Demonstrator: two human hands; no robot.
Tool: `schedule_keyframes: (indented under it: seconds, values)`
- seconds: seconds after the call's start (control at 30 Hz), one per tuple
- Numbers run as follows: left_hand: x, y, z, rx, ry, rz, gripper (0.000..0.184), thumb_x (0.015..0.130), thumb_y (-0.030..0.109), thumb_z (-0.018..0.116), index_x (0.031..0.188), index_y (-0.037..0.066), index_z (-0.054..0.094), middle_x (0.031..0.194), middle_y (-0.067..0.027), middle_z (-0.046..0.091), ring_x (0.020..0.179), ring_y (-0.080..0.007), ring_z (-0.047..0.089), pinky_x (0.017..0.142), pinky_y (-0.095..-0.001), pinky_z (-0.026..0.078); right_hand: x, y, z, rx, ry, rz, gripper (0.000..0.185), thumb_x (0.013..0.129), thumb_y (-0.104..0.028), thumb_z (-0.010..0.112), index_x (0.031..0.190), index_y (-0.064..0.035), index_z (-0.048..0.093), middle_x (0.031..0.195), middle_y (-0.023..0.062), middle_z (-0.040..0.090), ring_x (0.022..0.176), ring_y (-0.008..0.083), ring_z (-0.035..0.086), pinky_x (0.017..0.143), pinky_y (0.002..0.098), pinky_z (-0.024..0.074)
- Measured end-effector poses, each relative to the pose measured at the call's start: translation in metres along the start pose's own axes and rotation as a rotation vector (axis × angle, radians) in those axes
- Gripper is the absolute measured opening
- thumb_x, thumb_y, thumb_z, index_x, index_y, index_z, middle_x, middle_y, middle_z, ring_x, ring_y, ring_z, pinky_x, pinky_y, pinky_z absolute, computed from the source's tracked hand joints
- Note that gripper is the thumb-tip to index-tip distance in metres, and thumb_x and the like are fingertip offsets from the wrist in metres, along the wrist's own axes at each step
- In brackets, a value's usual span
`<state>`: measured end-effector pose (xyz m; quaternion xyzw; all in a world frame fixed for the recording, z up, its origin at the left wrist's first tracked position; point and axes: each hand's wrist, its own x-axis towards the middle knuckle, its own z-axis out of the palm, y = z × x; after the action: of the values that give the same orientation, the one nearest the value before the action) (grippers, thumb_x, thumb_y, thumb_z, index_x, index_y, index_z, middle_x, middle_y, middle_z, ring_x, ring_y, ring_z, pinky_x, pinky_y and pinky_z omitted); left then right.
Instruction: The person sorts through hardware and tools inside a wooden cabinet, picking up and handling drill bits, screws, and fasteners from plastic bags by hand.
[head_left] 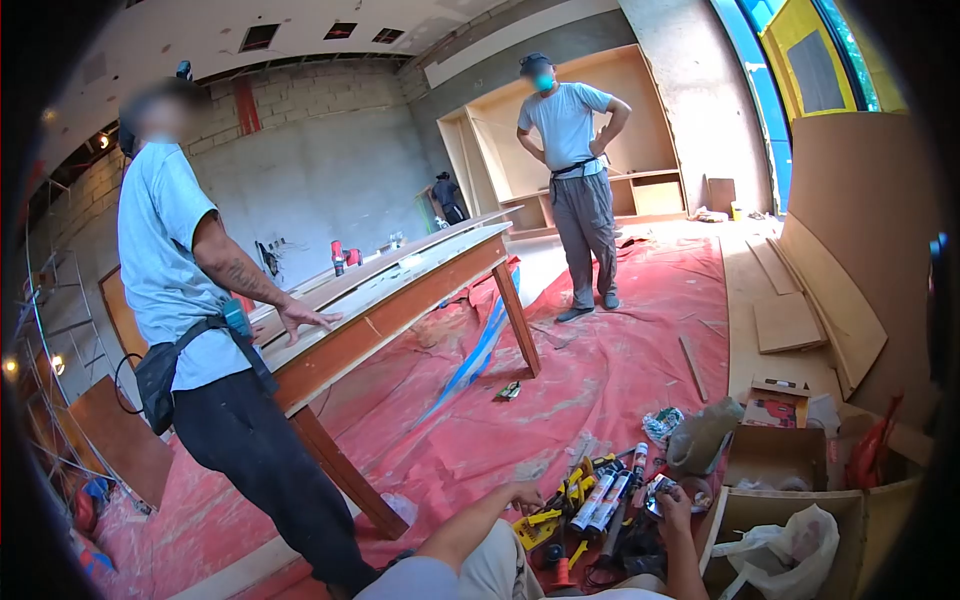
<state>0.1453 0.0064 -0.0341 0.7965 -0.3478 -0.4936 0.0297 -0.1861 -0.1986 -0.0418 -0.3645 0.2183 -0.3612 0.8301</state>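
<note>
Red sheet (640,370); tubes (602,502), tools (536,530) atop

By the right edge of the red sheet (630,365), the right hand (677,503) is holding and partly covering a shiny object (656,490) too small to identify. Whether the left hand (522,495) is touching the yellow tools (540,530) is proving unclear. The view's bottom edge is cutting off both forearms (465,535). Beyond the worktop (390,318), whose far edge is hiding the feet, a person (446,195) is appearing too small for detail.

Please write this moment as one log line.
left hand: beside yellow tools | right hand: at silvery item, grip unclear | between: white tubes | co-worker: standing at table | floor: red sheeting
</note>
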Motion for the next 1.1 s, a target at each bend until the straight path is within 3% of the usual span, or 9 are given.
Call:
schedule_keyframes:
  seconds: [0.13,0.17,0.23,0.27,0.57,0.67,1.1]
  values:
    - [0.005,-0.001,-0.001,0.003,-0.007,0.009,0.043,0.09,0.035,0.051,0.12,0.004,0.053,0.098,-0.0146,0.066,0.081,-0.0247,0.067,0.063,-0.0369,0.053,-0.004,-0.006,0.003,0.004,-0.007,0.025,0.027,0.075,0.005,0.058,0.102,-0.0011,0.057,0.089,0.0061,0.062,0.077,0.0151,0.061,0.068,0.0273,0.0508]
    - [0.006,-0.003,0.0,0.005,-0.012,0.005,0.043,0.09,0.035,0.051,0.121,0.004,0.053,0.098,-0.0145,0.066,0.081,-0.0246,0.067,0.063,-0.0371,0.053,-0.003,-0.003,0.002,-0.004,-0.003,-0.004,0.024,0.076,0.003,0.057,0.1,-0.0024,0.057,0.086,0.0051,0.062,0.073,0.0152,0.061,0.062,0.029,0.0515]
    - [-0.003,-0.001,0.003,-0.02,0.015,0.015,0.033,0.09,0.035,0.053,0.106,0.007,0.059,0.086,-0.0082,0.065,0.074,-0.022,0.066,0.061,-0.037,0.05,-0.001,0.004,0.002,-0.019,0.005,-0.066,0.019,0.078,0.001,0.055,0.096,-0.005,0.056,0.08,0.0032,0.06,0.065,0.0153,0.06,0.051,0.0323,0.0531]
    - [-0.006,0.001,0.003,-0.031,0.028,0.02,0.029,0.089,0.035,0.054,0.098,0.009,0.061,0.08,-0.005,0.065,0.071,-0.0208,0.065,0.061,-0.037,0.048,0.001,0.007,0.0,-0.012,0.004,-0.06,0.019,0.078,0.001,0.055,0.096,-0.005,0.056,0.08,0.0031,0.06,0.065,0.0153,0.06,0.051,0.0322,0.0531]
    - [-0.009,0.002,0.002,-0.029,0.037,-0.008,0.034,0.091,0.034,0.052,0.112,0.008,0.057,0.093,-0.0093,0.065,0.083,-0.0252,0.067,0.071,-0.0407,0.051,-0.003,-0.001,0.007,-0.037,0.003,-0.02,0.017,0.079,0.001,0.055,0.095,-0.0043,0.055,0.08,0.0039,0.06,0.064,0.0164,0.06,0.052,0.0328,0.053]
    - [-0.01,0.004,-0.001,0.022,0.013,-0.002,0.04,0.091,0.036,0.051,0.118,0.006,0.053,0.099,-0.013,0.065,0.082,-0.0237,0.067,0.067,-0.0381,0.053,0.0,0.004,0.004,-0.027,-0.012,-0.03,0.016,0.079,0.001,0.056,0.094,-0.0041,0.055,0.08,0.0043,0.06,0.064,0.0165,0.06,0.052,0.0327,0.053]
    - [-0.002,-0.002,-0.003,-0.004,0.03,-0.012,0.039,0.09,0.034,0.051,0.118,0.006,0.054,0.096,-0.0124,0.066,0.084,-0.0237,0.067,0.064,-0.037,0.053,0.004,0.007,0.004,-0.001,-0.043,-0.052,0.022,0.08,0.001,0.056,0.101,-0.0028,0.056,0.084,0.005,0.061,0.067,0.0155,0.061,0.054,0.031,0.0532]
